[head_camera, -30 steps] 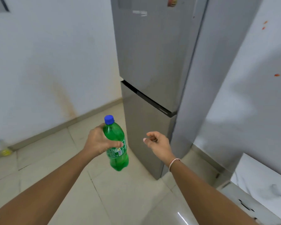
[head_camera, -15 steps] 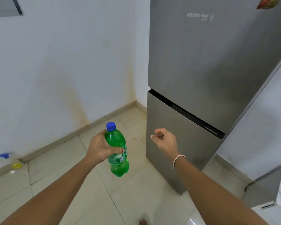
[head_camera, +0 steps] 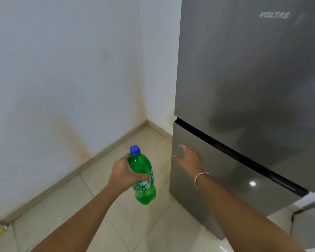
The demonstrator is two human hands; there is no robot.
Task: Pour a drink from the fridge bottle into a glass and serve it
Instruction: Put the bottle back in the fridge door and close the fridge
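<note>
Left hand (head_camera: 125, 174) grips the green bottle (head_camera: 143, 176) around its middle, upright, blue cap (head_camera: 135, 150) on, held over the tile floor (head_camera: 140, 224). Right hand (head_camera: 189, 159) reaches out, fingers spread and holding nothing, at the left edge of the fridge (head_camera: 253, 88) lower door, both doors closed. Bare floor runs left to the wall (head_camera: 62, 70).

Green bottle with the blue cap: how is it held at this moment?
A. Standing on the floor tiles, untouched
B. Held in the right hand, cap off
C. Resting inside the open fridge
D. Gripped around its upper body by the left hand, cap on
D: the left hand is wrapped round the green bottle with its blue cap on, while the right hand reaches open toward the closed fridge.
</note>
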